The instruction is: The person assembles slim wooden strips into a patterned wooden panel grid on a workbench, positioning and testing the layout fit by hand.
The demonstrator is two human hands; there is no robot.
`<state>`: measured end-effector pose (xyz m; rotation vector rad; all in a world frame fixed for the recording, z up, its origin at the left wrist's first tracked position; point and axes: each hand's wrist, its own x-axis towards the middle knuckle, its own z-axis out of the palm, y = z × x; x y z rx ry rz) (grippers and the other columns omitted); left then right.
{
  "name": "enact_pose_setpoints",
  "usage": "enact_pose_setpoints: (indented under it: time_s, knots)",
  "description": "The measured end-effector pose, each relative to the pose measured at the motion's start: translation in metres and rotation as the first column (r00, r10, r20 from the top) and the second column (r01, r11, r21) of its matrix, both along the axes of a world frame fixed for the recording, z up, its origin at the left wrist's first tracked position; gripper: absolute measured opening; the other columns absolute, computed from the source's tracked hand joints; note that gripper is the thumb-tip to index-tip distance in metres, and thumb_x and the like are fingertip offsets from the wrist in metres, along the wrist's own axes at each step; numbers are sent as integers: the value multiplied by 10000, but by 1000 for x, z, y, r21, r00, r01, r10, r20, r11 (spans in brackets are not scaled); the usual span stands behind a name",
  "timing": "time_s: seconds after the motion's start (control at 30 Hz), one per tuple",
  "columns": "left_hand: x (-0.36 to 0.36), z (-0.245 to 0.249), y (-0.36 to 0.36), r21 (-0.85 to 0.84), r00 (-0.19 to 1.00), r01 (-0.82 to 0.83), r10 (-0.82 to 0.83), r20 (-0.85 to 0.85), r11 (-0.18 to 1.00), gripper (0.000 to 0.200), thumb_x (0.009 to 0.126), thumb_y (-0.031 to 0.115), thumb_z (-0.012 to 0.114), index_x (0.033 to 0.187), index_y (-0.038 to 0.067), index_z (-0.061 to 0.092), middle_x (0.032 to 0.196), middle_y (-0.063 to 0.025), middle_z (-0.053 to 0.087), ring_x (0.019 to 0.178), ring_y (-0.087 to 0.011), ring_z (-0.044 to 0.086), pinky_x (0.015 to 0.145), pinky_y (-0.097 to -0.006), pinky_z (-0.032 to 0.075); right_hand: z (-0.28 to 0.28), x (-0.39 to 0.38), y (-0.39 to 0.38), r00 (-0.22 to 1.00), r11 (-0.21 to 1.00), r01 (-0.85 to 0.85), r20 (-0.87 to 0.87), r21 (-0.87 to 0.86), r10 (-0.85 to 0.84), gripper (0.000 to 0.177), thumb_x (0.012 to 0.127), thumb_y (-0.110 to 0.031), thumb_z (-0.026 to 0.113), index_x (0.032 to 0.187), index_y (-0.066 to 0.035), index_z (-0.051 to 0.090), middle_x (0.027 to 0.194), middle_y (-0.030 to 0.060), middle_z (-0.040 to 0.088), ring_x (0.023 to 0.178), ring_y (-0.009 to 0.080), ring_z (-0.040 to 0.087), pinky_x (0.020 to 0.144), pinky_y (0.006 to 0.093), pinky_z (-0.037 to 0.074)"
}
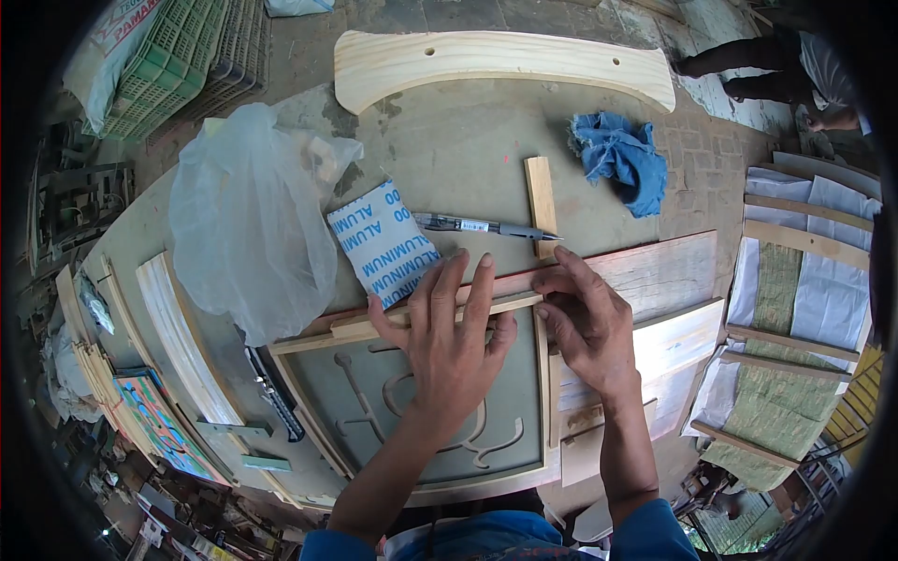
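Observation:
A narrow wooden strip (360, 326) lies along the far edge of a light wooden frame (304, 402). My left hand (449, 341) rests across the strip with its fingers stretched and spread. Curled around the strip's right end, my right hand (591, 323) has thumb and forefinger closed on it. Inside the frame is a grey-green panel with curved wooden scroll pieces (500, 447). Just beyond my left fingers lies blue-lettered sandpaper (374, 234). A pen (482, 225) lies between the sandpaper and a short wooden stick (540, 196).
A translucent plastic bag (253, 224) and a black-handled cutter (273, 397) lie left. Beyond are a curved wooden board (505, 65) and a blue cloth (622, 159). Boards (678, 332) lie right. Green crates (164, 70) stand far left; another person (795, 65) is far right.

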<state>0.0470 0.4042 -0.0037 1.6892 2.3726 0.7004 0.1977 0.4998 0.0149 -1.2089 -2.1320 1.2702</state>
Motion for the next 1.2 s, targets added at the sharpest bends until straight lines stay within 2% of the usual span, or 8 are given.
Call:
enact_pose_setpoints:
  time_s: [0.17,0.3,0.37,0.67,0.7,0.77,0.97,1.2]
  knots:
    - [-1,0,1,20,1000,-4,4,-2,1000,640,792,331,735,1341,85,516,1159,-55,657,1167,-218,568,1100,-650,64,1,0,0,1000,1000,-1,2,-5,1,657,771,29,737,1372,-91,500,971,94,710,876,240,694,749,347,577]
    - [-1,0,0,15,1000,-18,18,4,1000,680,767,337,758,1344,77,509,1119,-40,675,1164,-206,576,1107,-649,62,1,0,0,1000,1000,-6,8,2,6,660,772,28,735,1375,-89,496,972,97,709,876,245,693,755,353,576]
    - [1,-2,-1,-3,997,-63,63,49,998,622,807,348,700,1364,130,528,1071,5,656,1147,-177,573,1094,-666,71,0,0,0,1000,1000,-9,9,12,9,664,771,29,735,1378,-89,492,972,98,709,876,245,694,756,354,577]
    - [2,-3,-2,-17,994,-84,85,71,996,624,784,372,721,1336,129,562,1105,-61,649,1158,-175,562,1108,-659,68,1,0,0,1000,1000,-5,24,-12,5,668,773,28,734,1382,-89,487,967,100,709,889,252,695,774,360,575]
    - [1,-2,-2,-17,994,-84,85,71,996,624,784,372,721,1336,129,562,1105,-61,649,1158,-175,562,1108,-659,68,1,0,0,1000,1000,0,24,-19,1,666,773,28,734,1381,-90,488,965,100,709,891,253,695,776,360,575]
    - [0,-1,-1,0,998,-52,52,44,999,762,708,292,797,1366,58,492,1112,-32,664,1159,-206,576,1117,-637,61,2,0,0,1000,1000,-1,31,-22,1,665,774,27,735,1380,-89,489,963,100,709,891,253,695,776,361,575]
    - [-1,3,0,-18,995,-50,51,81,999,771,699,293,800,1366,59,493,1171,-54,636,1156,-216,575,1115,-640,63,2,0,0,999,1000,-2,38,-19,2,664,772,23,741,1377,-85,490,960,97,709,891,252,695,772,362,575]
    - [-2,2,-1,-23,997,-39,41,68,999,739,722,308,788,1355,56,502,1134,-41,658,1167,-207,570,1115,-645,55,-1,0,0,1000,1000,-8,27,6,8,664,773,25,739,1378,-82,487,965,97,711,889,249,695,761,354,579]
